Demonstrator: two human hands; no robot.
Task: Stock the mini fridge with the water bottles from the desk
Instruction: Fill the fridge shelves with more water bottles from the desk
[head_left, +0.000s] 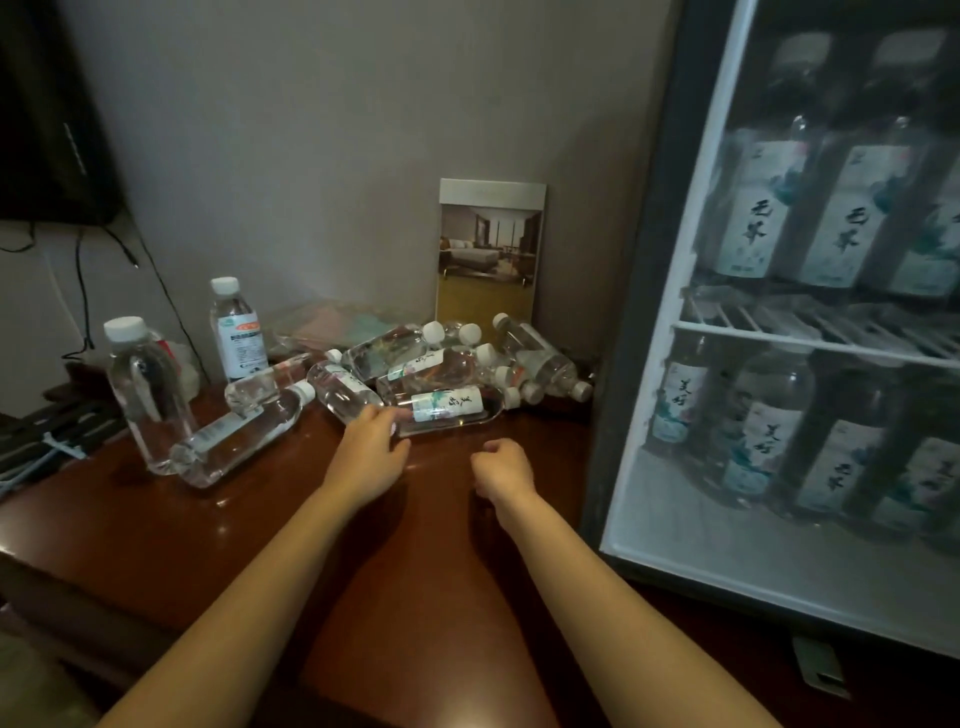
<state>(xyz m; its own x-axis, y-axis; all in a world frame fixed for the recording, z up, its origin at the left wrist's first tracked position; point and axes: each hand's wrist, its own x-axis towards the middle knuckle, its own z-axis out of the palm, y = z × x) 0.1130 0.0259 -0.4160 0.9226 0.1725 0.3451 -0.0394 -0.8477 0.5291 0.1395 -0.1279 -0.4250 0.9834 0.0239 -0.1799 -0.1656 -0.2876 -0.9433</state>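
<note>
Mini fridge: both shelves already carry bottles. Worktop left of fridge: many water bottles left, mostly heaped, two upright. Left grip: fingers on nearest labelled bottle; clasp unclear. Right grip, nearer the fridge: curled, empty.

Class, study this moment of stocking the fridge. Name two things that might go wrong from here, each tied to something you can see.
1. The left hand touches the labelled bottle at the front of a loose pile of lying bottles; pulling it out may set others rolling across the desk.
2. The fridge door looks shut and the right hand is curled, empty; it likely must open the door first, and the shelves already look crowded.
</note>
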